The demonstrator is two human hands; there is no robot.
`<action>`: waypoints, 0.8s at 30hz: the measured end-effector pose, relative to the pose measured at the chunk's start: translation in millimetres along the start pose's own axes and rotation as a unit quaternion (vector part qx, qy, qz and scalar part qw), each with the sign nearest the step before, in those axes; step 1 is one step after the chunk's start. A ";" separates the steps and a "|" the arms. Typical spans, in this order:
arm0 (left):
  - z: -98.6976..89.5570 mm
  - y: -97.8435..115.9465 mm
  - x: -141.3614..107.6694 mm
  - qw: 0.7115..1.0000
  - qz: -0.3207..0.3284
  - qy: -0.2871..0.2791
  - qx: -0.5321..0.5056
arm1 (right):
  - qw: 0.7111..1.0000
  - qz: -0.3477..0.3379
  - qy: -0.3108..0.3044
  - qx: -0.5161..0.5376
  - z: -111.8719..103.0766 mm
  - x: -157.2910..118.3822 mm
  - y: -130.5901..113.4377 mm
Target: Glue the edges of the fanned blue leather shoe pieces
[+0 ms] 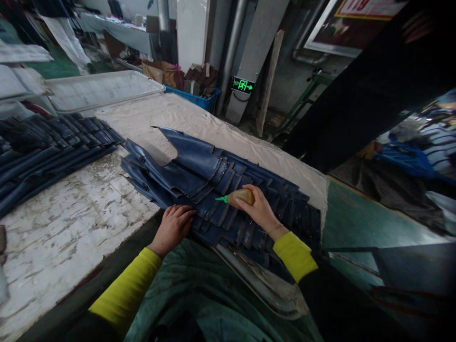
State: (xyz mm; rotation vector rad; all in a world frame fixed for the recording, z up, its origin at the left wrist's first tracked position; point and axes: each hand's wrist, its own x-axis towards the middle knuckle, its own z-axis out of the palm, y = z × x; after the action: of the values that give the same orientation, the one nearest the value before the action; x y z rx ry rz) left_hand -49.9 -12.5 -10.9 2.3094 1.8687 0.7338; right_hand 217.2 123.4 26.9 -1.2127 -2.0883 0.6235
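My right hand (257, 207) is wrapped round a small brownish squeeze bottle (241, 197) with a green nozzle. The nozzle points left, just over the dark blue leather pieces (199, 171). These overlap in a row of steps, with dark strips and shiny streaks along their edges. At the front edge of the table, my left hand (174, 227) has its fingers bent together over the near edge of a leather piece. The left thumb is hidden. Larger curved ends of the pieces fan out to the left and stand a little raised.
More dark blue pieces (53, 147) lie stacked on the stained white tabletop (81, 213) at left. Behind are a white tray (107, 88) and a blue crate (199, 99) of brown pieces. A dark-clothed person (356, 85) stands close at right. A curved metal rail (256, 285) runs near my lap.
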 end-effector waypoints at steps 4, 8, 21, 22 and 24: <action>0.4 -0.2 0.0 1.000 0.001 -0.003 0.000 | 1.000 -0.006 0.017 -0.015 1.0 4.0 8.9; -0.3 0.3 0.1 1.000 -0.002 -0.010 -0.004 | 0.999 -0.027 0.001 -0.019 -0.1 0.7 6.2; 4.8 -3.6 -1.5 1.000 0.010 0.003 -0.006 | 0.996 -0.065 0.028 -0.061 -2.9 17.3 11.4; 5.3 -3.7 -1.6 1.000 0.010 0.005 -0.006 | 0.995 -0.067 0.030 -0.068 -3.1 19.6 12.6; 5.9 -3.8 -1.8 1.000 0.009 0.007 -0.007 | 0.993 -0.074 0.033 -0.085 -3.4 25.5 15.6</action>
State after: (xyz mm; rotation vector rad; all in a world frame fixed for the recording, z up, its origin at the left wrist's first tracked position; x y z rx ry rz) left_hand -51.1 -11.9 -18.0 2.3207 1.8455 0.7638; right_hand 219.2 153.4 26.1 -1.1410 -2.1861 0.3394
